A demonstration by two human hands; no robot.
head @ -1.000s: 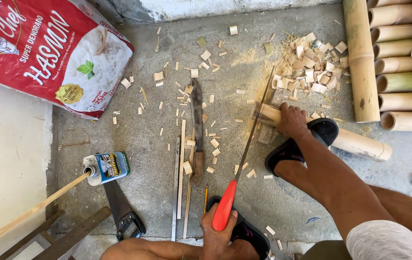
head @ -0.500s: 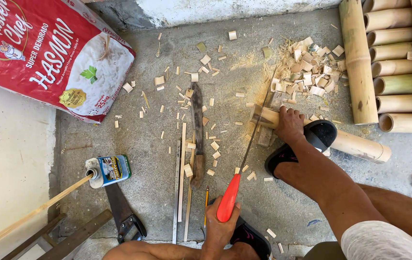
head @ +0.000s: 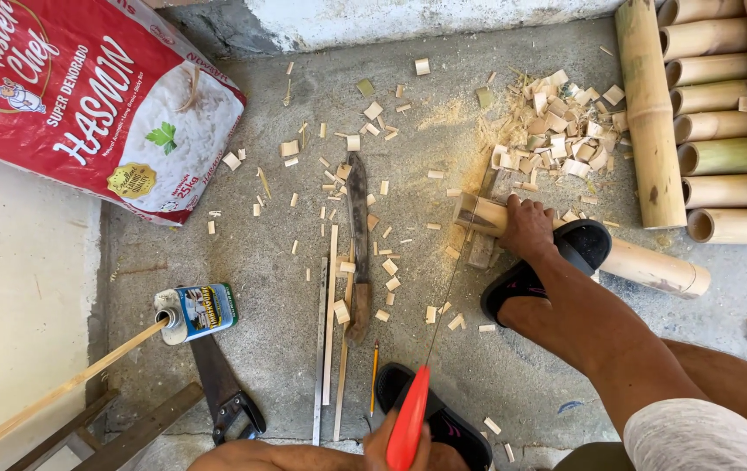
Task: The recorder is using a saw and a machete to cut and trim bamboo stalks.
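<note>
On concrete floor: left hand [head: 398,440] grips saw [head: 409,427]; right hand [head: 526,228] steadies bamboo pole [head: 653,266].

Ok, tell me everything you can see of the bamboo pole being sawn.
The bamboo pole is a pale tan, hollow round length lying flat on the concrete floor, running from centre toward the lower right, where its open end shows. The right hand presses it down near the cut end, and a foot in a black sandal rests across it. The thin saw blade meets it by the left end, its red handle gripped by the left hand. Sawdust and cut bamboo chips lie just beyond.
</note>
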